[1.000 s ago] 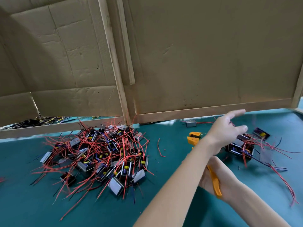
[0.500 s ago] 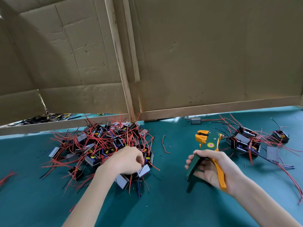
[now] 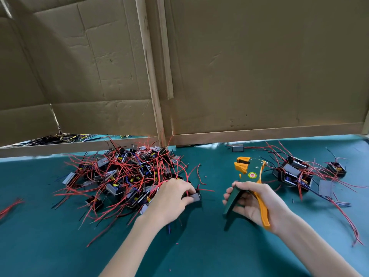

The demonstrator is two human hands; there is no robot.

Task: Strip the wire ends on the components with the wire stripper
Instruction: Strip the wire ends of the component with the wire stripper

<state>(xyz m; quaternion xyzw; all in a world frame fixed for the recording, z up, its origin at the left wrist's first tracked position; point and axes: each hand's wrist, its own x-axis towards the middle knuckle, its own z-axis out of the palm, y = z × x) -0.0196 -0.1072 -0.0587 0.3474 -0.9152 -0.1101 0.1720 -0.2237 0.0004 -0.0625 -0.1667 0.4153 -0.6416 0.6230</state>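
The left hand (image 3: 171, 198) now pinches a small black red-wired component (image 3: 195, 197) drawn off the tangled pile's (image 3: 119, 176) right edge, while the right hand (image 3: 257, 206) grips the green-and-orange wire stripper (image 3: 249, 174), ready to strip.

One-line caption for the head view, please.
At a green table, the left hand grips a wired component at the edge of the pile while the right hand holds the wire stripper.

Head cam, wide-angle, facing fwd and down, close over table (image 3: 209, 246), edges prob. warped
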